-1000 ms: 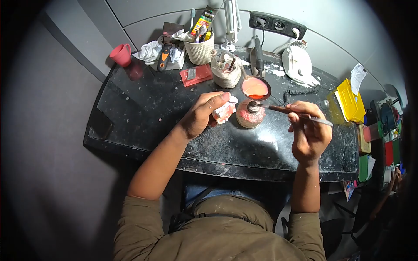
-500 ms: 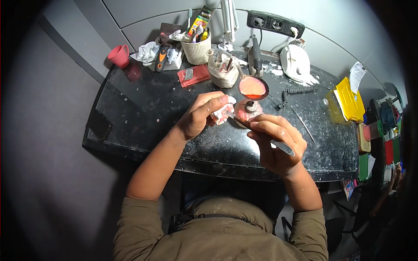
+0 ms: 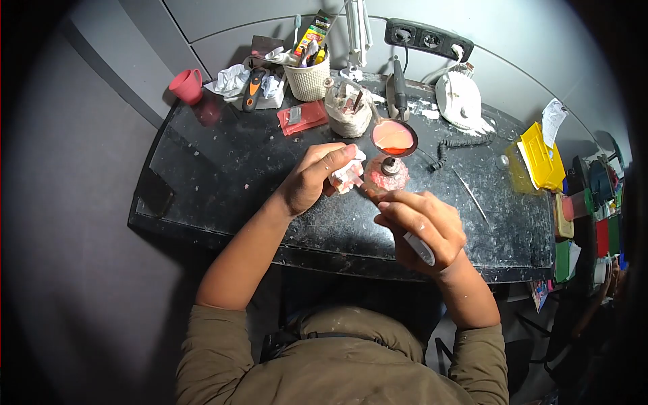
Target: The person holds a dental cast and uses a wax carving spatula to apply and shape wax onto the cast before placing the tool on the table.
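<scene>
My left hand (image 3: 312, 177) grips a small white and pink block (image 3: 343, 178), thumb on top. In my right hand (image 3: 426, 229) is a knife-like tool (image 3: 420, 250) with a brown handle; its far tip touches the pink part of the block, and its broad metal end sticks out near my palm. Just right of the block stands a round pink-smeared burner (image 3: 387, 177) with a dark metal neck. Behind it, a small round pan (image 3: 394, 138) holds pink and red material. I cannot make out a flame.
A thin metal tool (image 3: 471, 196) lies on the black table (image 3: 223, 196). Farther back are a cloudy jar (image 3: 349, 115), a red packet (image 3: 301, 117), a woven cup (image 3: 308, 81), a pink mug (image 3: 186, 86), a white device (image 3: 460, 100) and a yellow box (image 3: 542, 158).
My right hand has swung left and down from beside the burner, bringing the tool's tip from the burner's neck to the block. My left hand has barely moved.
</scene>
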Motion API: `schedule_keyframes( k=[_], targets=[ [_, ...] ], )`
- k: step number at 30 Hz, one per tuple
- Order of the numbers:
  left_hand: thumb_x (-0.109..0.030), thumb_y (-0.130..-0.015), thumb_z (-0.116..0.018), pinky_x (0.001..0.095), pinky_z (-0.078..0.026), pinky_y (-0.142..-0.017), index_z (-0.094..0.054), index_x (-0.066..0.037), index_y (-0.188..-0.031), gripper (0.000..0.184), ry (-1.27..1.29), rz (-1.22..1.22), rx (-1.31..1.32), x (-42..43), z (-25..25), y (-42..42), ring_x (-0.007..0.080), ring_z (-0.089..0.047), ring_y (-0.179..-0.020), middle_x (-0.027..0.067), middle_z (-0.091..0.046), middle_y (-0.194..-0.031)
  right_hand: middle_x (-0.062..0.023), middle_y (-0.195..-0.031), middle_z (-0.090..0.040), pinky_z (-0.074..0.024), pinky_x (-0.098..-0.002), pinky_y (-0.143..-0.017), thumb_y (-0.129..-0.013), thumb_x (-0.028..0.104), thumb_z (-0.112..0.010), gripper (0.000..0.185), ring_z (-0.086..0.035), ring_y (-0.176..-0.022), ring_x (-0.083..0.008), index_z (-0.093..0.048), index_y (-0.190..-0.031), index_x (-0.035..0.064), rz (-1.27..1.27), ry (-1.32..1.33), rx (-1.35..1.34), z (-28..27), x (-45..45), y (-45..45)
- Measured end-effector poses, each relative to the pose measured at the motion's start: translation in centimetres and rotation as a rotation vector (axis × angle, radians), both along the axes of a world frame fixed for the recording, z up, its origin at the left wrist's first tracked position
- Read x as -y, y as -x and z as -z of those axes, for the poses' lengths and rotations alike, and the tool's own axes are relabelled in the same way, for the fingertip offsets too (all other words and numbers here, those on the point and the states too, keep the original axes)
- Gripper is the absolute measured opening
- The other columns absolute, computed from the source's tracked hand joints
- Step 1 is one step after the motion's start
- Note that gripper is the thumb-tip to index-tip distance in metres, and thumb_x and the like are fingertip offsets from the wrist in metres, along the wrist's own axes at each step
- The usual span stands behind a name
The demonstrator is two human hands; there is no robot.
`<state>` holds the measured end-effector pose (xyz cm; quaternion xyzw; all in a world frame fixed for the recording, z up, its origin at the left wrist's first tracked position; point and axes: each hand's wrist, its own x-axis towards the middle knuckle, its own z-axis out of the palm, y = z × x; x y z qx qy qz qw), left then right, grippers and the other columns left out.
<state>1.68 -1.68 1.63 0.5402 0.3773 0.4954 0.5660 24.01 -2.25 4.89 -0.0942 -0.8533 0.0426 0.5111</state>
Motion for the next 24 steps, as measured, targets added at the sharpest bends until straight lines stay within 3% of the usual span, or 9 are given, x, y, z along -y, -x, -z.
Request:
schedule_keyframes(
  k=[13, 19, 24],
  targets=[
    [-0.052, -0.099, -0.044, 0.0201, -0.032, -0.046, -0.066, -0.01, -0.08, 0.051, 0.166, -0.065, 0.109, 0.21, -0.27, 0.14, 0.0046, -0.047, -0.051, -0.0014, -0.059, -0.065, -0.0146, -0.092, -0.071, -0.0514, -0.0292, -0.053, -0.072, 0.0, -0.082, 0.029, -0.067, -0.064, -0.021, -0.068, -0.098, -0.0009, 0.052, -0.012, -0.067, 0.45, -0.19, 0.08],
    [-0.053, -0.099, -0.043, 0.0224, -0.036, -0.045, -0.067, -0.009, -0.089, 0.052, 0.294, -0.097, 0.244, 0.48, -1.08, -0.06, 0.0071, -0.051, -0.051, 0.0003, -0.063, -0.069, -0.0146, -0.092, -0.071, -0.0512, -0.0285, -0.053, -0.072, -0.001, -0.083, 0.034, -0.067, -0.065, -0.0207, -0.068, -0.103, 0.0001, 0.065, -0.018, -0.07, 0.7, -0.09, -0.21],
    [-0.053, -0.1, -0.044, 0.0248, -0.038, -0.046, -0.066, -0.007, -0.096, 0.051, 0.263, 0.035, 0.411, 0.05, -0.38, 0.57, 0.0127, -0.053, -0.052, 0.0045, -0.065, -0.075, -0.0138, -0.093, -0.072, -0.0518, -0.0283, -0.053, -0.072, 0.001, -0.083, 0.033, -0.069, -0.068, -0.0192, -0.069, -0.101, 0.0002, 0.142, -0.026, -0.101, 0.7, -0.13, -0.16]
  ],
)
